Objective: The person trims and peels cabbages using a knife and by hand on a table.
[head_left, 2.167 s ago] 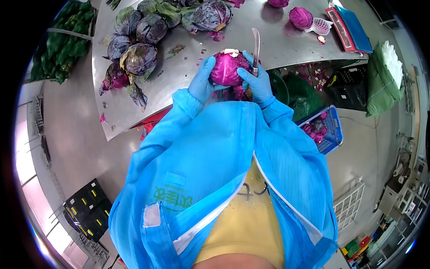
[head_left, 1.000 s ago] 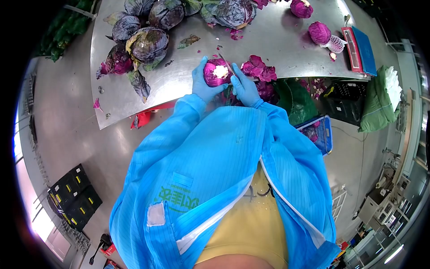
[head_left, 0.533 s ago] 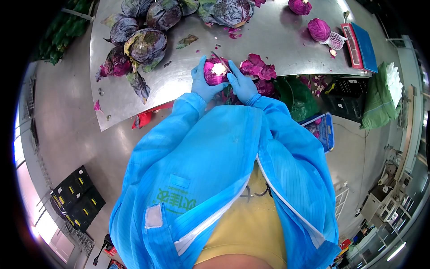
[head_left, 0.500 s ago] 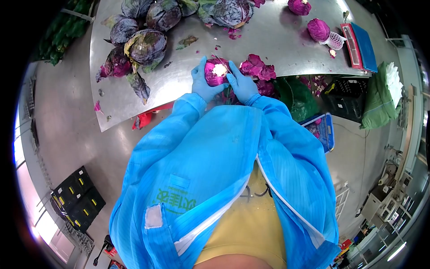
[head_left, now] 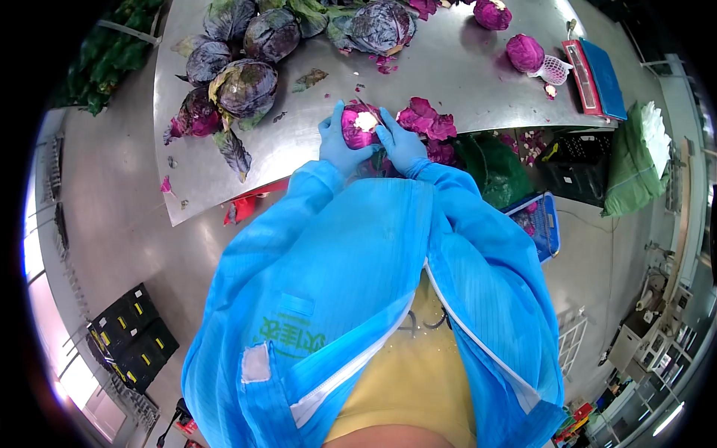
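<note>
Cupping the cabbage (head_left: 351,135) at the table's (head_left: 478,97) near edge, your left hand (head_left: 340,146) holds its pale stem (head_left: 365,122) upward — presumably to expose it — while your right hand (head_left: 405,145) grasps the knife (head_left: 364,103) close beside.

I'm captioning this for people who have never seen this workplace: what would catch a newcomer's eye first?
Probably the bright blue jacket, filling the lower middle of the view. Next, the vivid purple cabbage with its white patch, between the gloved left hand and right hand at the metal table's near edge. Then the darker, leafy cabbages clustered on the table's left.
</note>
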A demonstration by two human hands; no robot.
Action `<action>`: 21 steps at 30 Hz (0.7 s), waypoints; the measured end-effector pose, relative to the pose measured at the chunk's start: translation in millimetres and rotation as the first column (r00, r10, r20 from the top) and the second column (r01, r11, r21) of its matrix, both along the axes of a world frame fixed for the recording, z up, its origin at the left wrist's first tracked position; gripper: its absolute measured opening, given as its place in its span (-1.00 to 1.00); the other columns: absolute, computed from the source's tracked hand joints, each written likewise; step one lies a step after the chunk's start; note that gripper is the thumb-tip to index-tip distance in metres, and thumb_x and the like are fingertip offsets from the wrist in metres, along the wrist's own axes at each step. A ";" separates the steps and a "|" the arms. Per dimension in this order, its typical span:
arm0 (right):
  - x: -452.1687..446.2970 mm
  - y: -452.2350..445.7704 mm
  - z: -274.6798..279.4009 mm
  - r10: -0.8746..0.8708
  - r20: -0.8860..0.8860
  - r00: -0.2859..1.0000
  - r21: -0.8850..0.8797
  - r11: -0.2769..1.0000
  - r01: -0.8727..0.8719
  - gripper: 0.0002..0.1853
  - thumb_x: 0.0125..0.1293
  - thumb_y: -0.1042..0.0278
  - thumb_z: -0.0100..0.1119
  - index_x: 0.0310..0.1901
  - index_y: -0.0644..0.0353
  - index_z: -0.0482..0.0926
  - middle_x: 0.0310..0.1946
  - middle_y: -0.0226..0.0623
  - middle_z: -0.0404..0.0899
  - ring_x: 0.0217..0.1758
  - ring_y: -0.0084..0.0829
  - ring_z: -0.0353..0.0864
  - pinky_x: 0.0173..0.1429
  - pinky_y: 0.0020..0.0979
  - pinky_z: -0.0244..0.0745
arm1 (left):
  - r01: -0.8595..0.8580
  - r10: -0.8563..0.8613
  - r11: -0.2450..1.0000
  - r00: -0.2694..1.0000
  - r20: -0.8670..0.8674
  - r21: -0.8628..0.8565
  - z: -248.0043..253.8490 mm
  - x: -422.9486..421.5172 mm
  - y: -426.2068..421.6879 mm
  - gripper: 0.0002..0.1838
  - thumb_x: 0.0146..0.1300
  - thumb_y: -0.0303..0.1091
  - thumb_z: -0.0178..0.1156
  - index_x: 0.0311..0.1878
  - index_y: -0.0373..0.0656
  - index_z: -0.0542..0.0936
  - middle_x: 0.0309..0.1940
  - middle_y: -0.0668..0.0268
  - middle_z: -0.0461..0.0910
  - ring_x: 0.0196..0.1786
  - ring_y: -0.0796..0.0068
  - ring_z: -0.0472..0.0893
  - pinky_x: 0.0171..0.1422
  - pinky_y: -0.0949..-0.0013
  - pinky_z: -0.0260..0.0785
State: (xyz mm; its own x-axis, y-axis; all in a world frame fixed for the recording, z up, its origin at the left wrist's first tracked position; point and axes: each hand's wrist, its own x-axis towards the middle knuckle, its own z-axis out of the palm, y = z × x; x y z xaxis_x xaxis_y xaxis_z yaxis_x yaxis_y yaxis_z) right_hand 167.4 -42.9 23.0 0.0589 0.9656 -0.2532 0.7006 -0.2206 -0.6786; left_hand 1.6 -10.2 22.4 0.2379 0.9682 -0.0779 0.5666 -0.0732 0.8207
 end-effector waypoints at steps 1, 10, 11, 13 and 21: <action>-1.8 -0.9 5.4 -0.002 -0.003 1.000 0.001 1.000 0.002 -0.35 0.34 -0.28 -0.34 0.38 -0.16 0.09 -0.24 0.04 0.60 -0.19 0.06 0.59 -0.11 -0.01 0.46 | 0.002 -0.002 1.000 1.000 -0.001 -0.021 5.7 1.9 -1.0 0.22 -0.32 -0.15 0.53 0.42 -0.03 -0.03 0.13 -0.02 0.15 0.16 0.05 0.35 0.29 0.23 0.28; -0.2 3.4 5.0 0.013 0.104 0.994 -0.033 0.999 -0.009 -0.38 0.34 -0.26 -0.35 0.35 -0.17 0.14 -0.28 0.01 0.61 -0.25 0.02 0.61 -0.15 -0.02 0.47 | -0.014 0.014 1.000 0.999 -0.042 0.020 2.2 5.5 -0.4 0.21 -0.32 -0.12 0.53 0.42 0.00 -0.02 0.11 -0.03 0.17 0.16 0.04 0.34 0.30 0.21 0.26; 1.3 3.0 0.7 0.013 0.103 0.995 -0.031 0.999 -0.010 -0.38 0.34 -0.26 -0.35 0.35 -0.17 0.14 -0.28 0.01 0.61 -0.25 0.02 0.61 -0.15 -0.02 0.47 | -0.008 0.009 1.000 0.999 -0.049 0.016 4.1 6.7 -0.1 0.22 -0.33 -0.11 0.53 0.42 -0.01 -0.02 0.11 -0.03 0.18 0.16 0.03 0.35 0.30 0.21 0.27; 2.3 1.8 7.0 0.018 0.118 0.993 0.004 1.000 -0.018 -0.39 0.35 -0.25 -0.33 0.35 -0.17 0.14 -0.28 0.01 0.61 -0.26 0.01 0.61 -0.15 -0.02 0.47 | -0.001 0.002 1.000 0.998 -0.056 0.013 4.2 6.2 0.0 0.23 -0.34 -0.09 0.54 0.42 -0.01 -0.01 0.11 -0.04 0.18 0.15 0.03 0.35 0.29 0.21 0.27; 5.0 3.2 -14.4 -0.035 0.005 0.999 -0.021 0.999 0.035 -0.41 0.35 -0.23 -0.31 0.33 -0.18 0.18 -0.24 0.00 0.60 -0.21 0.00 0.60 -0.17 -0.05 0.47 | 0.012 -0.013 1.000 0.997 -0.080 -0.005 12.0 8.7 1.1 0.25 -0.36 -0.05 0.55 0.42 -0.04 0.00 0.11 -0.04 0.19 0.15 0.04 0.37 0.27 0.21 0.30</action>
State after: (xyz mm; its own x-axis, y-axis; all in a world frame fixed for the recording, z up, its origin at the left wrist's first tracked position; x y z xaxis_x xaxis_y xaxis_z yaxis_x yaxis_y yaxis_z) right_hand 172.3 -39.7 8.6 0.0938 0.9573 -0.2735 0.6952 -0.2596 -0.6703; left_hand 10.3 -9.1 34.4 0.2428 0.9648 -0.1012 0.6293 -0.0773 0.7733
